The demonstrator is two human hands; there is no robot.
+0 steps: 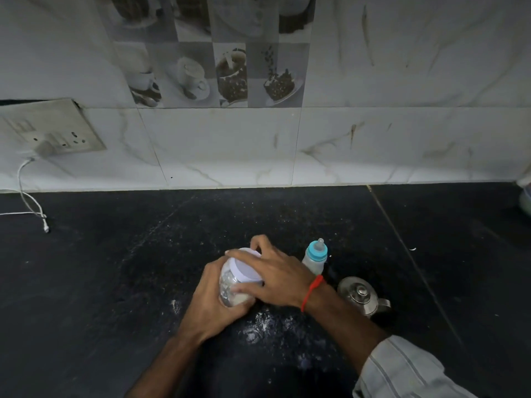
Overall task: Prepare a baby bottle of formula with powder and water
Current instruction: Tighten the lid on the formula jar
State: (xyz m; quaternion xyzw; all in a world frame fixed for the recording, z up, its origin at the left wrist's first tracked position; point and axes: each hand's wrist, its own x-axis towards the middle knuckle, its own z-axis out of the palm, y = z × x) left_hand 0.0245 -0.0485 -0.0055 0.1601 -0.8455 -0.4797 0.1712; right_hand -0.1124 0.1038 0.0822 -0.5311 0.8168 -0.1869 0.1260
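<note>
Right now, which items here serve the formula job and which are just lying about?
In use: powder jar held by left hand and right hand; baby bottle; steel kettle.
Lying about: charger cable; wall socket.

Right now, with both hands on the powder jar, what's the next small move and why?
Probably twist the white lid off: the right hand grips it, the left hand steadies the powder jar, and the lid looks still seated. The baby bottle still wears its teat cap.
</note>
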